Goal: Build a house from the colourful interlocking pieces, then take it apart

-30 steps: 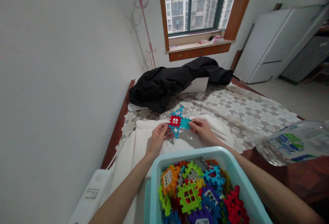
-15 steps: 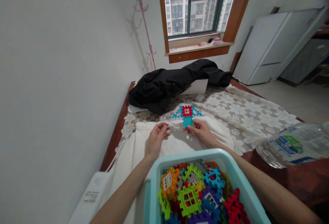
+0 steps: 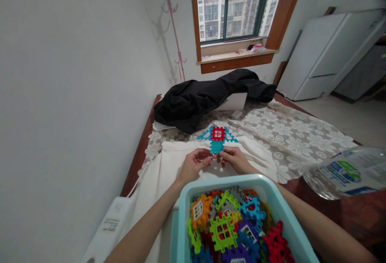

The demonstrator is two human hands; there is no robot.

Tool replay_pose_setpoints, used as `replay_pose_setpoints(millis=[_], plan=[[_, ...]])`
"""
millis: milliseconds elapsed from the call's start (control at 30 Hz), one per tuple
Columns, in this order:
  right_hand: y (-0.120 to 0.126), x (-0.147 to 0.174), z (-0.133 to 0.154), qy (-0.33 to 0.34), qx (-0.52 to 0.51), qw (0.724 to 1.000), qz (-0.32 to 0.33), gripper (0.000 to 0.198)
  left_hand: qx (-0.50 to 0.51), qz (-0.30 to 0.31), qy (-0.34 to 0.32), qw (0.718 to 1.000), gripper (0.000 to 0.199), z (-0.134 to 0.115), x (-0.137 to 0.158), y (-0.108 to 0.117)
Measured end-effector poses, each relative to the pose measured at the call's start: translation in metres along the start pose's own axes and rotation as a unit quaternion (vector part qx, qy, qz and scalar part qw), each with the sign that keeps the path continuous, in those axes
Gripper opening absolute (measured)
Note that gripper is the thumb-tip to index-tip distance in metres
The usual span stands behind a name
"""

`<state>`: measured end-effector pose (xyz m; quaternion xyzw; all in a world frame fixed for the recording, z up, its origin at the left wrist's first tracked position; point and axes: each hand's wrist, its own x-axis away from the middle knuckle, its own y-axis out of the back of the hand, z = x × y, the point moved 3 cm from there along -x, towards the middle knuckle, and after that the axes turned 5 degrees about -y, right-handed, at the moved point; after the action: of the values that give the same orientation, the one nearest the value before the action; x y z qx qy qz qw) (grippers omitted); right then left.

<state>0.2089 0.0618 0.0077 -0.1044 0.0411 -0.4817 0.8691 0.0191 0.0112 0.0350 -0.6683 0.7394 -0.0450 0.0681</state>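
Note:
My right hand (image 3: 237,159) pinches the lower edge of a light-blue square interlocking block (image 3: 216,147). Joined above it is a red block with a window grid (image 3: 218,133), with a blue triangular block (image 3: 206,134) on its left and another blue triangular block (image 3: 230,135) on its right. The joined blocks are held up over the white cloth. My left hand (image 3: 195,163) is at the lower left of the light-blue block, its fingers curved and its thumb apart from them. Whether its fingertips touch the block is hard to make out.
A light-blue bin (image 3: 259,180) of mixed coloured blocks stands close in front of me. White cloth (image 3: 171,162) lies over the flowered tablecloth (image 3: 304,134). Black fabric (image 3: 193,100) covers a white box (image 3: 237,101) behind. A clear plastic bottle (image 3: 346,172) is at right.
My left hand has moved right, up to the joined blocks. The blocks in my right hand have shifted slightly left and down.

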Motion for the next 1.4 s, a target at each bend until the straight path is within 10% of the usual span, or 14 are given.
replay_pose_setpoints(millis=[1400], plan=[[0.002,-0.008,-0.012,0.015,0.018,1.000,0.020,0.035,-0.076,-0.091,-0.023,0.993,0.037,0.006,-0.002,0.010]])
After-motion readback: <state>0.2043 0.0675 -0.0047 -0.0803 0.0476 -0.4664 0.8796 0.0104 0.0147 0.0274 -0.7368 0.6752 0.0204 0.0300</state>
